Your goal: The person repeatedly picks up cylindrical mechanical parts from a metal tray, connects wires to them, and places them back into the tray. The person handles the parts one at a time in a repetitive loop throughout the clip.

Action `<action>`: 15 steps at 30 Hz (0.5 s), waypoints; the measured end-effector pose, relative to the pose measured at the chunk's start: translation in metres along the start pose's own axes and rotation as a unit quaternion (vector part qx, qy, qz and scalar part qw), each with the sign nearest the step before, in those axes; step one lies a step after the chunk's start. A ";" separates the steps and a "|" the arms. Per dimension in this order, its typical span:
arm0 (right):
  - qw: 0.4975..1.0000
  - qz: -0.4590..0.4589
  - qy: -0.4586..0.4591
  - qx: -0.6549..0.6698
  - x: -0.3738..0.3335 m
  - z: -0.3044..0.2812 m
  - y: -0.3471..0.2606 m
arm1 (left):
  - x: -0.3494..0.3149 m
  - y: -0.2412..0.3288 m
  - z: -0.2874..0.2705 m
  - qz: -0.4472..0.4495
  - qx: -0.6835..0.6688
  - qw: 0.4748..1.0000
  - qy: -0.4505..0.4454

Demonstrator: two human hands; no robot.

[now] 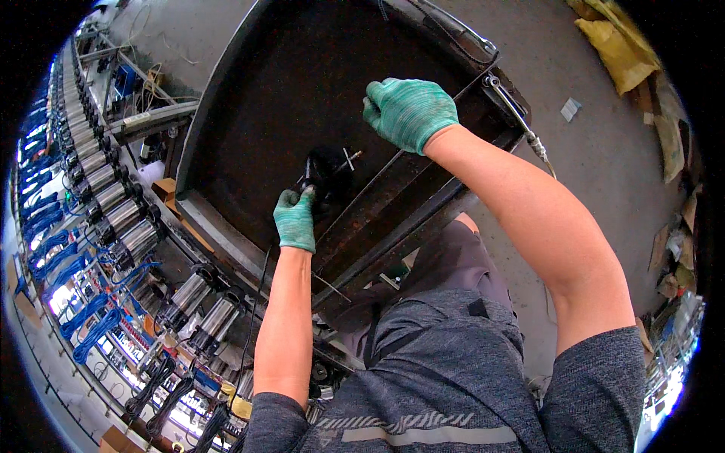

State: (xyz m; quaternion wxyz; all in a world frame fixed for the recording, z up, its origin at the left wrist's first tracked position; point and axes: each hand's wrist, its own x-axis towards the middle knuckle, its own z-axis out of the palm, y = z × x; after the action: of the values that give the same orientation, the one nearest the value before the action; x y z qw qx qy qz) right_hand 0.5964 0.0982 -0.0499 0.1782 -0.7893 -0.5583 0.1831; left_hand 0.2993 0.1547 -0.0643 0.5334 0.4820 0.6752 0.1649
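Both my hands wear green knit gloves. My left hand (295, 220) is closed on a dark, roughly cylindrical piece (308, 171) over a dark metal tray (264, 90); shadow hides most of its shape. Just beyond it, a thin metal rod with a small crossbar (348, 159) sticks out to the right. My right hand (411, 113) is raised over the tray's right half with its fingers curled in. Whatever those fingers hold, if anything, is hidden by the glove.
A spanner (472, 35) and a metal tool with a hose (513, 106) lie along the tray's right edge. On the left stand rows of shiny metal cylinders (136, 243) with bundled blue cables (94, 317). Yellow sacking (615, 53) lies on the floor at far right.
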 end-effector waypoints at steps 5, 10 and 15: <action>1.000 0.003 -0.019 0.000 0.001 -0.002 0.000 | 0.001 -0.001 -0.001 -0.013 -0.022 1.000 -0.008; 1.000 0.006 -0.017 0.002 0.000 -0.004 -0.002 | 0.004 -0.006 -0.001 0.009 0.008 1.000 0.008; 1.000 0.008 -0.023 0.001 0.000 -0.003 -0.001 | -0.005 0.002 -0.003 0.033 0.020 0.999 -0.005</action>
State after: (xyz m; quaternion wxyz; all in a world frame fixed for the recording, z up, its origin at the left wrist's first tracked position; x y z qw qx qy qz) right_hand 0.5968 0.0979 -0.0466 0.1648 -0.7891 -0.5559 0.2027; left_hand 0.2972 0.1521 -0.0591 0.5215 0.5152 0.6595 0.1668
